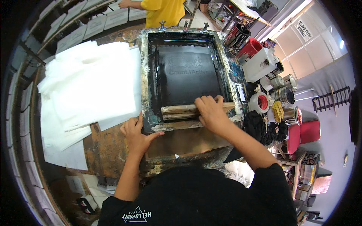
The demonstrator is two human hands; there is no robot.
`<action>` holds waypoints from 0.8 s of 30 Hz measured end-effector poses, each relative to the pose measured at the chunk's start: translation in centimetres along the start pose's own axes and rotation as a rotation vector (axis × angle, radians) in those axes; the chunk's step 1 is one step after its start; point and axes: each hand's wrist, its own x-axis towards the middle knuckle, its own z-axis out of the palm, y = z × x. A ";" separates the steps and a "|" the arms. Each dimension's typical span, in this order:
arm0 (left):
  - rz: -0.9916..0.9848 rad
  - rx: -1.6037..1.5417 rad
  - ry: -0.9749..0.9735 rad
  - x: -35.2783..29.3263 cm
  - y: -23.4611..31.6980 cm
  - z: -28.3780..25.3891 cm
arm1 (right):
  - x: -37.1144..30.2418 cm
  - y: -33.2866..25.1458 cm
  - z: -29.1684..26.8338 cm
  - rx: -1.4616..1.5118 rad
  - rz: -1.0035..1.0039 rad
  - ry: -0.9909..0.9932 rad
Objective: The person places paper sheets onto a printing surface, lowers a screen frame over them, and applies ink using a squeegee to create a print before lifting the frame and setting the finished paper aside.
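Note:
A screen-printing frame with an ink-stained rim lies before me on the worktable. Its dark mesh carries black ink and a faint design with lettering. My right hand is closed over the wooden handle of a squeegee, which lies across the near end of the mesh. The squeegee's lower edge is mostly hidden. At the frame's near left corner rests my left hand, thumb stretched out to the right and fingers spread toward the rim. Just left of the frame is a loose stack of white sheets.
The worktable is paint-stained. Wing-nut clamps stand at the frame's far edge. Along the right are tape rolls, a white jerrycan, cans and black cloth. A person in a yellow shirt stands beyond, near racks.

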 end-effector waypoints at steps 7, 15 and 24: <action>0.048 0.004 -0.009 0.2 -0.4 0.4 | 6.9 2.9 2.1 -0.094 0.026 0.168; -0.035 -0.115 -0.072 0.3 -0.3 -0.3 | 22.9 12.9 5.5 -0.245 0.002 0.353; 0.095 -0.071 0.104 -0.1 -0.3 -0.3 | 19.9 11.4 0.1 -0.116 -0.018 0.106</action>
